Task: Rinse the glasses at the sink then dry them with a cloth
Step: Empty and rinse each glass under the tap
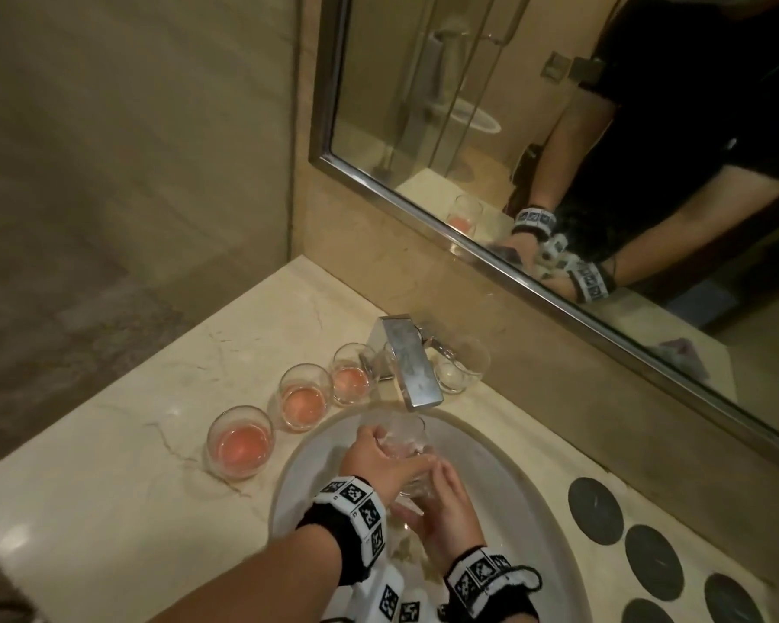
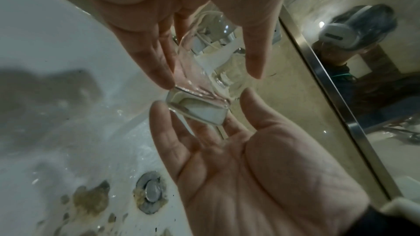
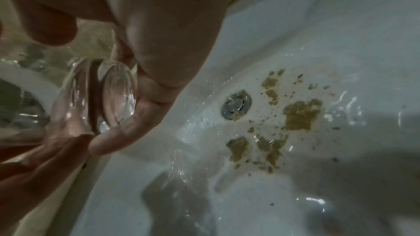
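Gripping the glass (image 1: 408, 442), left hand (image 1: 374, 460) curled round its wall, right hand (image 1: 446, 510) cupping its base, rotate it under the faucet (image 1: 412, 366).

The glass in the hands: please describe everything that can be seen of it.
The glass is a clear, stemless tumbler with a thick round base, wet and without pink drink. It is held tilted over the sink, its mouth towards the tap just above. The left hand grips its wall; the right hand cups its base.
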Motion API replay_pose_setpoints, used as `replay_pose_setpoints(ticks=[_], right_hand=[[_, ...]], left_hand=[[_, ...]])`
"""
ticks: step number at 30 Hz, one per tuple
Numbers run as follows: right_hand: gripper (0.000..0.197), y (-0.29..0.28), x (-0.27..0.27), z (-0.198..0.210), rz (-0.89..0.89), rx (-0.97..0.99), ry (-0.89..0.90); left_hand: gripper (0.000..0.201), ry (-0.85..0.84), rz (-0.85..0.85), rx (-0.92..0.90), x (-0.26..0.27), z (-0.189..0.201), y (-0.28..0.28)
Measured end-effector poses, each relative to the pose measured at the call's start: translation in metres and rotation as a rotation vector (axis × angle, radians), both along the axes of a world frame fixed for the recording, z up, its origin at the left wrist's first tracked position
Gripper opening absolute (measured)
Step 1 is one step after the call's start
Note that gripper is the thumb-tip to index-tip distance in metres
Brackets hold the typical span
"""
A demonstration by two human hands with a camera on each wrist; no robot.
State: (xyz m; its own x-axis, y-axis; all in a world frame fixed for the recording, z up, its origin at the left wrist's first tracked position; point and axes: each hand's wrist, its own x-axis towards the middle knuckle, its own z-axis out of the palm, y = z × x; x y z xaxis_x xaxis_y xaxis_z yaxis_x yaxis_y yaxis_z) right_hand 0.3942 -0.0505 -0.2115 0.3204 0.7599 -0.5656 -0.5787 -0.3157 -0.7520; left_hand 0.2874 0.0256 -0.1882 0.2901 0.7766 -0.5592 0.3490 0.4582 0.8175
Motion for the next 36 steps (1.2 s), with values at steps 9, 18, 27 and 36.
replay_pose_setpoints(ticks=[9,18,27,36], right_hand=[[0.062,0.021,0.011,-0.030,-0.157,-0.088,0.228],[0.063,0.020,0.027,-0.026,-0.006,-0.155,0.376],[0.047,0.022,0.032,-0.018,-0.020,-0.112,0.315],[0.064,0.029,0.038,-0.019,-0.013,-0.153,0.260]], left_hand=[[0.081,-0.090,-0.027,-0.106,0.004,-0.030,0.013],[0.075,-0.312,-0.044,-0.209,0.001,-0.037,0.019],[0.074,-0.354,0.000,-0.210,0.002,-0.035,0.025],[0.076,-0.377,0.041,-0.221,0.011,-0.042,0.025]])
